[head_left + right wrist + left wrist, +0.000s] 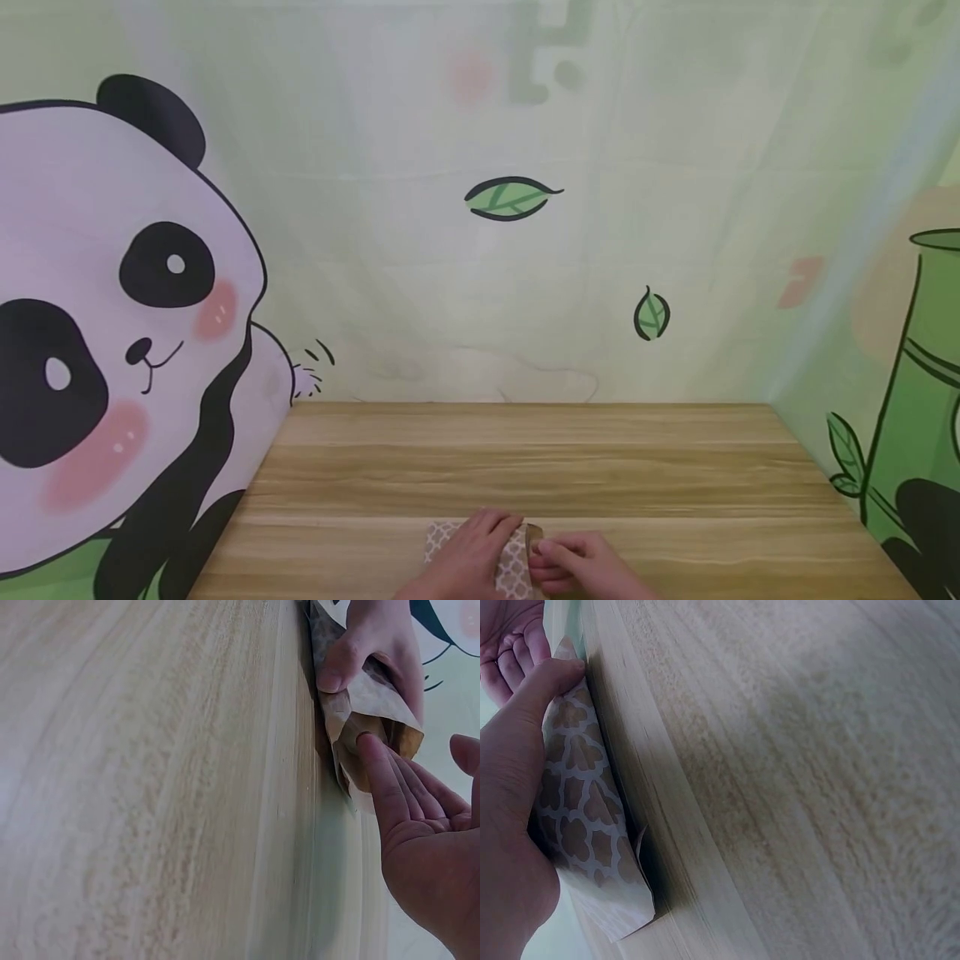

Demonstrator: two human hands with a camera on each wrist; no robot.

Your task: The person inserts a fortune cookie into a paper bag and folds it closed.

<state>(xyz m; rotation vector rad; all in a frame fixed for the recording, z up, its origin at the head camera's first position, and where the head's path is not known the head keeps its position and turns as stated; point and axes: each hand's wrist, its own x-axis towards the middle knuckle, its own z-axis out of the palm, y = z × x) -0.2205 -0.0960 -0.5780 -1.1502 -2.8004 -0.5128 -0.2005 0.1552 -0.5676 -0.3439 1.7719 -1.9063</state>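
A brown paper bag (513,571) with a white lattice print lies on the wooden table, its mouth facing right. My left hand (474,550) grips it across the middle; in the right wrist view the left thumb presses one face while the other fingers go over the far side. In the left wrist view the bag (585,802) stretches along beside the thumb, its folded end toward the camera. My right hand (435,847) has straight fingers at the gaping mouth, fingertips just inside the rim, thumb held apart. The bag's inside is mostly hidden.
The wood-grain table (525,467) extends beyond the hands to a cloth backdrop (420,275). A printed panda (225,367) covers the left side and green bamboo (915,417) the right.
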